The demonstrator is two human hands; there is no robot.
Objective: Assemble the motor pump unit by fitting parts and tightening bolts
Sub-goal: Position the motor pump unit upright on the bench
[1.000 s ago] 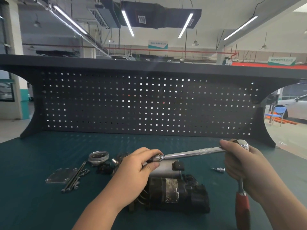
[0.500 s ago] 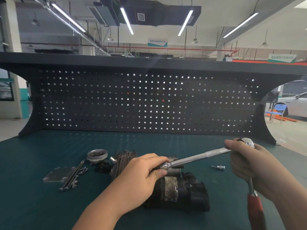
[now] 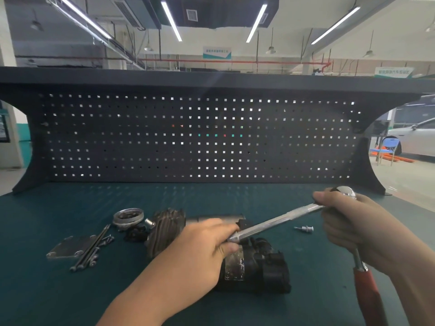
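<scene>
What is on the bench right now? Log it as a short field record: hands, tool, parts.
left hand: pinches the free end of the extension bar
right hand: grips the ratchet at its head, red handle pointing down
motor: lying on the bench, partly behind the left hand
finned housing: left of the motor
plate: flat, far left
long bolts: lying beside the plate
ring: behind the bolts
bit socket: loose, right of the motor
</scene>
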